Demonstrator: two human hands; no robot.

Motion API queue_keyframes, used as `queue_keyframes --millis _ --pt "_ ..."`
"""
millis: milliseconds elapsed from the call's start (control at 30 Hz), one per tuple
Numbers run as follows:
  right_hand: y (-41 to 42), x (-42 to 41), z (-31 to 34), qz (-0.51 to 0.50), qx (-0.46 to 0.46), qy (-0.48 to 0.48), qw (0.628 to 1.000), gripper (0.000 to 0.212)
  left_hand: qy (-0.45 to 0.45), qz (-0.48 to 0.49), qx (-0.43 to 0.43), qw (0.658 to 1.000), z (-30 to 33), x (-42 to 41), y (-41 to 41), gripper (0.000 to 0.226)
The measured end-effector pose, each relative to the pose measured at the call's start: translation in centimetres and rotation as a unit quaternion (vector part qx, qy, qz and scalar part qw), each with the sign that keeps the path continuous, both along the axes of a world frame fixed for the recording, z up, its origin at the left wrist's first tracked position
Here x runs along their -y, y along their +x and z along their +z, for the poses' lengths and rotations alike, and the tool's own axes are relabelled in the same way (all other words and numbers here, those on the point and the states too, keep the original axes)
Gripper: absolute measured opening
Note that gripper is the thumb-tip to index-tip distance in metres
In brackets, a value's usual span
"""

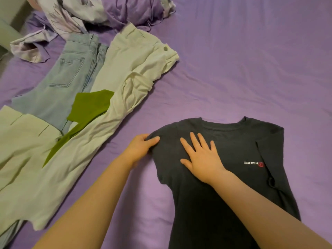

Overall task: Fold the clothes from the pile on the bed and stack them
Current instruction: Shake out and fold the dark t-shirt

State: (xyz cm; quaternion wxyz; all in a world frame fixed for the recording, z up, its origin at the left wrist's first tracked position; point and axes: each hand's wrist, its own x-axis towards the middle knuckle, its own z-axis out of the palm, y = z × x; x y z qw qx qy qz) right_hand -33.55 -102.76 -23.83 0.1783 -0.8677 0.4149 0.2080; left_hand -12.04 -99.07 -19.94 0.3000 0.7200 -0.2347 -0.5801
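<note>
- Head view: a dark T-shirt [224, 186] lies flat on the purple bed sheet [242, 69], lower right of the frame, collar toward the top.
- The left hand [142, 146] pinches the shirt's left shoulder edge, thumb on top and fingers curled under the cloth.
- The right hand [201, 157] rests flat on the shirt's chest, fingers spread and straight, grasping nothing.
- On the left of the frame lie light blue jeans [59, 83], pale cream trousers [125, 72] and a green garment [86, 108] across them.
- Crumpled floral bedding [68, 17] fills the upper left.
</note>
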Motion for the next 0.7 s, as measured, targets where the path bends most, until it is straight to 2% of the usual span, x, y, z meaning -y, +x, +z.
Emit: queue_keyframes --millis 133,200,233,267,333,400,500,567,633,700 --pt "0.8 -0.6 -0.4 0.016 -0.039 0.003 0.999 0.083 0.073 0.04 -0.015 0.996 -0.5 -0.7 -2.0 0.032" --pt "1.2 -0.5 -0.6 0.008 -0.055 -0.001 0.998 0.087 0.076 0.029 -0.048 0.996 -0.8 -1.5 -2.7 0.041" --pt "1.4 -0.5 -0.6 0.005 -0.052 -0.001 0.999 0.087 0.066 0.012 -0.035 0.997 -1.1 -1.9 -3.0 0.046" --pt "1.3 -0.6 -0.5 0.001 -0.042 0.0 0.999 0.086 0.052 -0.019 0.015 0.998 -1.3 -2.3 -3.2 0.05" --pt "0.5 -0.9 -0.1 -0.011 -0.012 -0.003 1.0 0.081 0.013 -0.081 0.175 0.981 -1.5 -2.9 -3.9 0.049" --pt "-1.0 -1.6 0.3 -0.03 0.011 -0.008 0.999 0.075 -0.033 -0.073 0.256 0.963 -1.2 -2.8 -4.7 0.039" --pt "-4.0 -4.0 0.6 -0.078 0.031 -0.006 0.996 0.071 -0.066 -0.051 0.225 0.971 -0.8 -1.8 -7.0 0.027" --pt "-6.0 -5.9 0.5 -0.098 0.024 0.0 0.995 0.071 -0.107 -0.063 0.179 0.976 -0.7 -1.5 -9.0 0.035" --pt "-7.7 -7.7 0.2 -0.107 0.002 0.013 0.994 0.074 -0.168 -0.163 0.237 0.943 -1.6 -1.8 -10.5 0.045" --pt "-8.8 -9.2 -0.1 -0.113 -0.018 0.014 0.993 0.076 -0.178 -0.296 0.355 0.869 -3.1 -2.6 -11.2 0.052"
